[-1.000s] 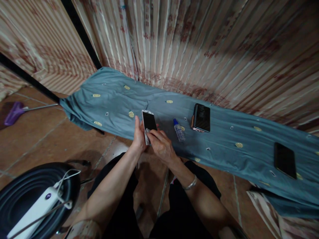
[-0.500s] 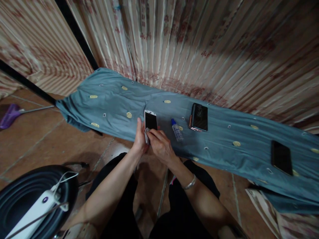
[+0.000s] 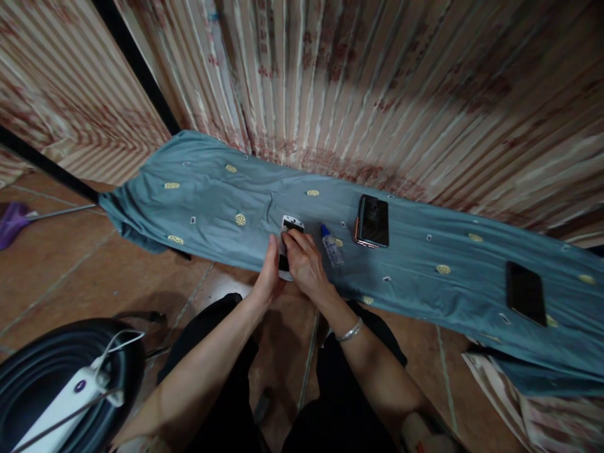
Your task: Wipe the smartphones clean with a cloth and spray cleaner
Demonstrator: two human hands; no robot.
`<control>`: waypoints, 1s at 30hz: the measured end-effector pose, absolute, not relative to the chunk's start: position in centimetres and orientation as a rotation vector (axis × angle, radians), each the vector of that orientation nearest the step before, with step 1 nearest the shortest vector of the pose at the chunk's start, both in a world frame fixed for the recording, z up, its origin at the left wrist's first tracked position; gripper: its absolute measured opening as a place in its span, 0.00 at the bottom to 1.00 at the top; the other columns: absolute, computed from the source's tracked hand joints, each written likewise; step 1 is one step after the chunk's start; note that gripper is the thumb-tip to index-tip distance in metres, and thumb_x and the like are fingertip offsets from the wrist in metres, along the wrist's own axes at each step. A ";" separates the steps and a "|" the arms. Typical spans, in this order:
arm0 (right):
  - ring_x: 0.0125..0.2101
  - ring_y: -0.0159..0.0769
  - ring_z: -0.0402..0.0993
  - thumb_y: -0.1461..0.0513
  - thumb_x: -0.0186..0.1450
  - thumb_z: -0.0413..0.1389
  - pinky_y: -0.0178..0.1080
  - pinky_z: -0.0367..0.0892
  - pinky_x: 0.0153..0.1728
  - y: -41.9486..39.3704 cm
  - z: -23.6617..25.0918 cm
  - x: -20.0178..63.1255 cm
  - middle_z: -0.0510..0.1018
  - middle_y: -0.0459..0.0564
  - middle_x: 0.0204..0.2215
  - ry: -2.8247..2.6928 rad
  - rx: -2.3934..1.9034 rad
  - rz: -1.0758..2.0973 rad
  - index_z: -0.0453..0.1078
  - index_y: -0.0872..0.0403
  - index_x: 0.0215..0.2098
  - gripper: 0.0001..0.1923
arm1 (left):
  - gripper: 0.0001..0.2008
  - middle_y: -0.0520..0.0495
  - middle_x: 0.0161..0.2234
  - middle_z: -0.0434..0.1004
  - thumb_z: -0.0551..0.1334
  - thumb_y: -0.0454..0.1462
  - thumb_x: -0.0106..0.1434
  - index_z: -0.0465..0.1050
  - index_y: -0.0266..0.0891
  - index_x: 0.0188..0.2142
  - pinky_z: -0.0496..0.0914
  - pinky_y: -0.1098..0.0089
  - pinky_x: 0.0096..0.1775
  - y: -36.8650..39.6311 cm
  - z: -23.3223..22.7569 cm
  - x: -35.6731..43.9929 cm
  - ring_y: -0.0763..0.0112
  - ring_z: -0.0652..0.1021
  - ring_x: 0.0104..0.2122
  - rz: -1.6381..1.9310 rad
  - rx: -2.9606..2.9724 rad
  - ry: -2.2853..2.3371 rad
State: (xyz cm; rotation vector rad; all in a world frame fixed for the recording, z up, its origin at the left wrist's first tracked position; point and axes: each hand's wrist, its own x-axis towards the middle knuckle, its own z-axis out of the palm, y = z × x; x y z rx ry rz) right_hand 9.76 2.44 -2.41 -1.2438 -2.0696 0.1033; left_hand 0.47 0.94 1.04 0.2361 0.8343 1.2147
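My left hand [image 3: 268, 275] grips a white smartphone [image 3: 295, 223] by its left side, the thumb along its edge. Over the phone's dark screen, my right hand [image 3: 306, 265] is closed in a pinch on a small greyish cloth [image 3: 284, 238], mostly hidden by the fingers. The cloth appears pressed to the screen. Just right of my hands lies a small clear bottle [image 3: 335, 251] with a blue cap. Farther right, a dark smartphone [image 3: 375, 220] rests on top of a copper-edged one.
Blue-green cloth [image 3: 212, 207] covers the long narrow bench. Another dark phone [image 3: 526, 294] lies toward its right end. Behind hangs a pleated curtain [image 3: 292, 82]. Black poles [image 3: 136, 63] stand at left. On the tiled floor are a coiled black hose [image 3: 28, 371] and a white power strip [image 3: 56, 412].
My right hand has moved with the cloth from the phone's lower left edge up onto the screen's upper part. The phone sits slightly lower and to the right in view.
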 end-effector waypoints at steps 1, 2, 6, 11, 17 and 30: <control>0.51 0.45 0.71 0.68 0.72 0.44 0.47 0.70 0.57 2.7 -2.5 9.7 0.76 0.61 0.53 -2.048 -1.253 0.104 0.73 0.60 0.57 0.21 | 0.22 0.43 0.48 0.82 0.46 0.44 0.74 0.78 0.39 0.42 0.70 0.62 0.58 0.8 1.2 0.6 0.62 0.74 0.59 1.209 0.224 0.842; 0.52 0.46 0.71 0.69 0.71 0.44 0.48 0.69 0.58 3.0 -2.5 9.7 0.76 0.61 0.54 -2.029 -1.260 0.109 0.72 0.59 0.57 0.22 | 0.23 0.44 0.49 0.82 0.45 0.43 0.74 0.78 0.39 0.42 0.70 0.63 0.59 0.8 1.2 0.7 0.63 0.74 0.59 1.205 0.215 0.846; 0.55 0.46 0.70 0.69 0.70 0.44 0.51 0.67 0.60 3.8 -2.5 9.8 0.75 0.60 0.55 -2.013 -1.268 0.144 0.70 0.56 0.60 0.24 | 0.20 0.44 0.51 0.81 0.49 0.45 0.73 0.78 0.41 0.43 0.70 0.62 0.58 0.6 1.0 0.6 0.61 0.73 0.60 1.196 0.242 0.826; 0.54 0.46 0.70 0.71 0.69 0.45 0.50 0.69 0.58 4.4 -2.5 10.1 0.74 0.61 0.56 -2.051 -1.307 0.156 0.70 0.57 0.61 0.24 | 0.22 0.43 0.52 0.80 0.50 0.49 0.72 0.77 0.41 0.50 0.71 0.58 0.57 0.7 1.1 0.0 0.56 0.74 0.59 1.207 0.289 0.813; 0.52 0.45 0.71 0.71 0.69 0.44 0.50 0.69 0.58 4.8 -2.9 10.6 0.76 0.60 0.54 -2.004 -1.343 0.152 0.72 0.57 0.58 0.24 | 0.27 0.42 0.48 0.83 0.43 0.46 0.74 0.75 0.38 0.55 0.73 0.55 0.55 0.8 2.2 -0.7 0.51 0.78 0.54 1.210 0.281 0.839; 0.53 0.45 0.71 0.68 0.71 0.44 0.48 0.68 0.58 3.5 -2.0 7.2 0.76 0.59 0.54 -2.014 -1.238 0.073 0.73 0.58 0.57 0.22 | 0.22 0.43 0.54 0.79 0.46 0.40 0.74 0.76 0.39 0.54 0.71 0.64 0.57 0.4 0.7 -1.2 0.64 0.73 0.60 1.303 0.273 0.836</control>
